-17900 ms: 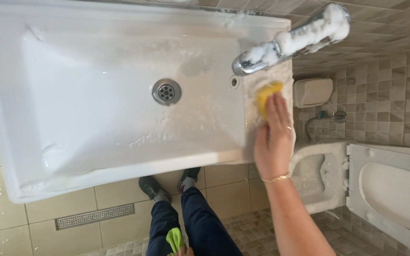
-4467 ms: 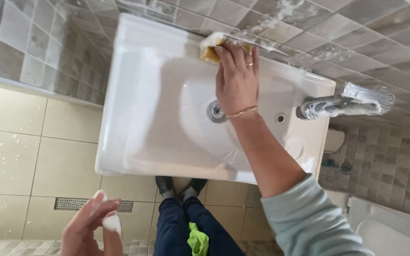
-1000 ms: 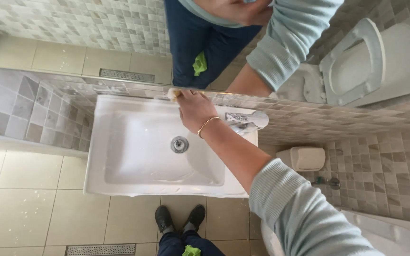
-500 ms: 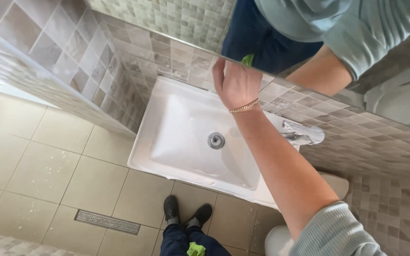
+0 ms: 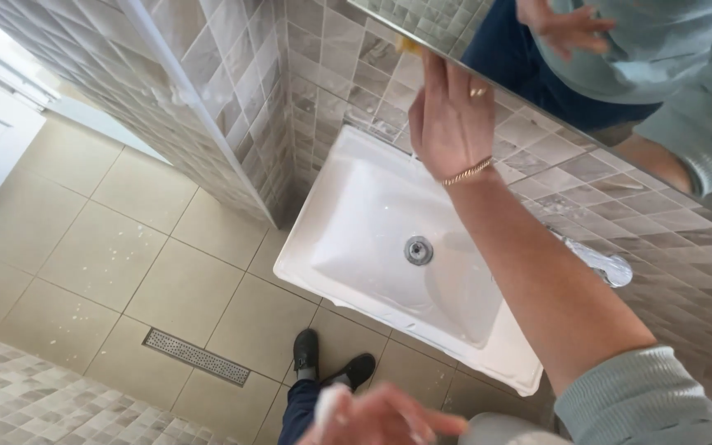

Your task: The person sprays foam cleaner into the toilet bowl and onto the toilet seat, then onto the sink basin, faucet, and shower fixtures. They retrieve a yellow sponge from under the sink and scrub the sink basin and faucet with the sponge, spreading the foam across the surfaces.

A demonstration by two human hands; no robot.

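The right hand (image 5: 452,115) is raised against the tiled wall (image 5: 537,156) above the sink (image 5: 356,222), fingers spread flat and pressed over a yellow sponge (image 5: 409,43), of which only a sliver shows past the fingertips at the lower edge of the mirror (image 5: 620,49). So the grip is clamped on the sponge by palm pressure rather than by a pinch. The left hand (image 5: 381,420) hangs low at the bottom of the view, fingers loosely apart with a dab of white foam (image 5: 329,405) on them, holding nothing.

To do this wiping well, I judge the palm should stay flat so the whole sponge face meets the tiles, with strokes running along the strip just under the mirror edge and into the grout lines. Pressing too near the mirror rim risks smearing suds onto the glass. Foam loosened here would likely run down toward the sink and the tap (image 5: 603,265), so working from the top down makes sense. The floor (image 5: 125,272) shows white specks and may be slippery underfoot.
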